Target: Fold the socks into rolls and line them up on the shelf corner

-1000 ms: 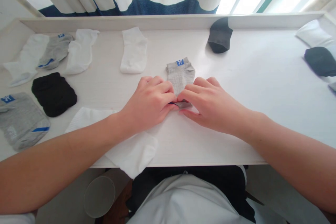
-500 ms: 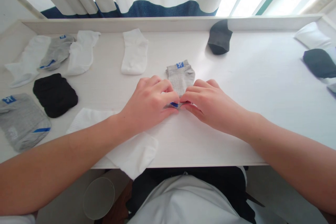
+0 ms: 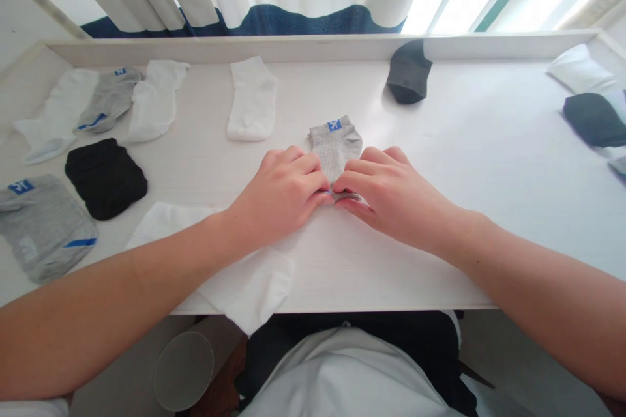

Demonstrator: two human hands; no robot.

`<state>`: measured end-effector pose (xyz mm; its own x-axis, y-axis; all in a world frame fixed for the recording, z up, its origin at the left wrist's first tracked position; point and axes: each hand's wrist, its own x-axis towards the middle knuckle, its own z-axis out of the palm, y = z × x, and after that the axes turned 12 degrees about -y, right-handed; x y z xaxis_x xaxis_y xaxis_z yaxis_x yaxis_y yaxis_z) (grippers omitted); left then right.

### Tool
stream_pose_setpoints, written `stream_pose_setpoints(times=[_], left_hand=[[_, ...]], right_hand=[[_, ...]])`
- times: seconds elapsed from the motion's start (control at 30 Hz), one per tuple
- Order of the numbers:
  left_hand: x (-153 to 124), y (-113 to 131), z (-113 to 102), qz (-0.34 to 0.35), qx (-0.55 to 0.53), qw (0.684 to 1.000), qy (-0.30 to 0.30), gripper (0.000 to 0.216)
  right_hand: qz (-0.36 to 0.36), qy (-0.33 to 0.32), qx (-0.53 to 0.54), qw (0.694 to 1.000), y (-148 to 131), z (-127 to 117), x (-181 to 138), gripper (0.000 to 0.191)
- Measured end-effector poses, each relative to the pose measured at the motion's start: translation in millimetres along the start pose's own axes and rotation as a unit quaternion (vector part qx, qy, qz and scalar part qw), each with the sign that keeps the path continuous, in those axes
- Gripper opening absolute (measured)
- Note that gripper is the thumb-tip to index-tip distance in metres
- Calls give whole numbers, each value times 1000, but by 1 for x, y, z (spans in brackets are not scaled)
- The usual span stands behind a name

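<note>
A grey sock [image 3: 335,143] with a blue logo patch at its cuff lies on the white table in front of me, cuff pointing away. My left hand [image 3: 291,192] pinches the near, toe end of it between thumb and fingers. Close beside, my right hand [image 3: 386,186] grips the same end, thumb underneath, and the fingertips of both hands nearly meet. The toe end looks turned up or rolled between the fingers, and most of that part is hidden. Under my left forearm a white sock [image 3: 259,280] hangs partly over the table's front edge.
On the left lie a black folded sock [image 3: 106,178], a grey sock [image 3: 49,228] and several white and grey socks. A white sock [image 3: 252,98] and a dark grey sock [image 3: 409,71] lie farther back. More socks, one dark [image 3: 594,118], are at the far right. A raised ledge [image 3: 317,49] borders the back.
The toe end of the grey sock is folded up a little more between my fingers, and less of its blue stripe shows. Both hands stay in nearly the same place.
</note>
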<state>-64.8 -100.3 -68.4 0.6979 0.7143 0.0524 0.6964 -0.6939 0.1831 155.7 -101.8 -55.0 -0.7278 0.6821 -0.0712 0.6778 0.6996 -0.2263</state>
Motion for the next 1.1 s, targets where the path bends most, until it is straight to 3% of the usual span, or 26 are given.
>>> stream_pose_setpoints(times=[0.33,0.8,1.1], left_hand=[[-3,0,-1,8,16,999,47,12],[-1,0,0,-6,5,1000,-6,21],[-3,0,-4,-8,4,1000,30,15]], right_hand=[[16,-27,25,999,0,-1,2,18],[7,11,-7,1000,-1,1,0,4],[16,-11,25,1000,1,2,2,13]])
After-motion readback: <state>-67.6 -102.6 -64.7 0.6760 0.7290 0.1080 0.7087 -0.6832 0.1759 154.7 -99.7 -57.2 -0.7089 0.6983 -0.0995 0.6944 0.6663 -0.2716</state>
